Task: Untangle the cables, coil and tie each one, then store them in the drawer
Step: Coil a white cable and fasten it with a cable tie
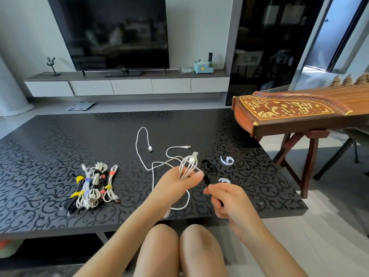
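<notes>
My left hand (175, 181) grips a partly coiled white cable (188, 163) above the dark patterned table (60, 140); a loop of it hangs below the hand. My right hand (223, 198) pinches a black tie strap (206, 179) just right of the coil. A second loose white cable (142, 148) trails across the table behind the hands, tangled with the held one. On the left lies a pile of coiled, tied cables (93, 186) with yellow, blue, black and pink ties. The TV unit's white drawers (131, 86) are shut.
Two white tie straps (227, 160) (224, 180) and a black one (207, 165) lie right of the hands. A wooden zither on a stand (295, 110) overhangs the table's right side. A TV (111, 33) stands on the unit. My knees are below the table's front edge.
</notes>
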`<state>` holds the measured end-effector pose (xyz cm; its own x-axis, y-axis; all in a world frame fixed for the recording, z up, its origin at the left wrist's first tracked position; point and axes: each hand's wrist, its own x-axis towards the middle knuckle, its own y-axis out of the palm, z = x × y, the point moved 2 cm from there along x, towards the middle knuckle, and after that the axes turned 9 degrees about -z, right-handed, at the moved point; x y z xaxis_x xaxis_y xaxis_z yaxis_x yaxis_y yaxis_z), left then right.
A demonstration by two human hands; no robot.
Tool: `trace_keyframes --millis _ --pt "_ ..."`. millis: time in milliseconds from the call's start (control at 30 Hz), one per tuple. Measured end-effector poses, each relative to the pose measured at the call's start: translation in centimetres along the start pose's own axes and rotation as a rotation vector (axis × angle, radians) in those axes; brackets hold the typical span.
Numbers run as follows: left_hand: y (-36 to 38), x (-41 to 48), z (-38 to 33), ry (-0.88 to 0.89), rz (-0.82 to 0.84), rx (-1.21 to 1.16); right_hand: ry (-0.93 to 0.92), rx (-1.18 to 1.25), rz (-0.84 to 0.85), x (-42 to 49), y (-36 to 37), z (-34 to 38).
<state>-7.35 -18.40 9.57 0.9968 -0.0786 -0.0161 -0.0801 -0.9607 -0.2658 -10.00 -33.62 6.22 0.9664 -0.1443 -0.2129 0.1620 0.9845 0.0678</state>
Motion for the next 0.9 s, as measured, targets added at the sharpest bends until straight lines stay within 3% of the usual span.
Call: trace_keyframes --millis 100,200,300,467,767,900 --pt "0.0 -0.9 0.4 -0.295 0.193 -0.298 0.104 0.041 -0.062 0.8 -0.9 -0.8" --pt "0.0 -1.2 0.8 -0.350 0.284 -0.476 0.232 0.112 -0.084 1.2 -0.6 -1.4" --pt "0.5 -1.4 1.3 -0.294 0.095 -0.278 0.298 0.146 -0.097 1.2 0.7 -1.4" --pt "1.6 -1.7 2.1 -0.059 -0.200 0.125 0.205 0.166 -0.032 0.5 3.0 -0.8" --pt "1.9 -1.5 2.0 0.133 -0.417 0.063 0.115 0.340 0.029 -0.8 3.6 -0.7" --pt "1.5 -1.0 1.9 0.077 -0.500 -0.029 0.064 0.367 0.058 -1.8 2.5 -0.8"
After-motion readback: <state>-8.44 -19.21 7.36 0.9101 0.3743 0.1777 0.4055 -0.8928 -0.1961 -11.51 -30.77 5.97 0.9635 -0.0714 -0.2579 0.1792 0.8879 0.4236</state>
